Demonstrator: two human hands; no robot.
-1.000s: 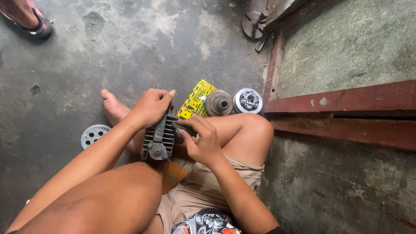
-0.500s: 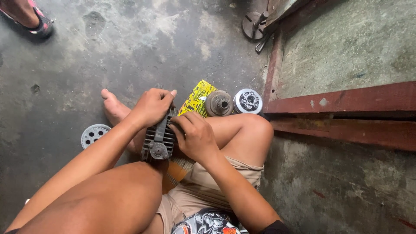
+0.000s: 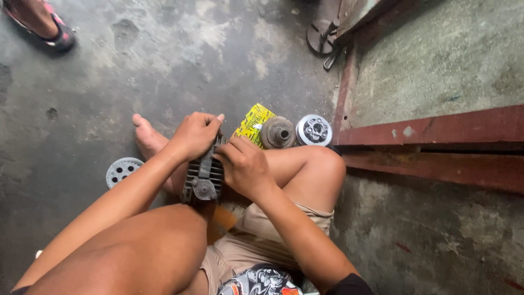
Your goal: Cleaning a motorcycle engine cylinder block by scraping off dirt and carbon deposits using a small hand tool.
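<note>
I sit on a concrete floor with a dark finned metal engine part (image 3: 203, 177) held between my legs. My left hand (image 3: 195, 134) grips its top from the left side. My right hand (image 3: 243, 164) presses against its right side, fingers curled on the fins. A round bolt-like boss shows at the near end of the part. What lies under my right palm is hidden.
Beside my right knee lie a yellow packet (image 3: 252, 124), a brown round pulley-like part (image 3: 278, 132) and a silver round disc (image 3: 314, 130). A perforated grey disc (image 3: 122, 170) lies by my left foot. A red step edge (image 3: 431, 131) runs on the right. Another person's sandalled foot (image 3: 46, 24) shows top left.
My right hand has moved up from the lower side of the finned part onto its right side. My left hand stays on top.
</note>
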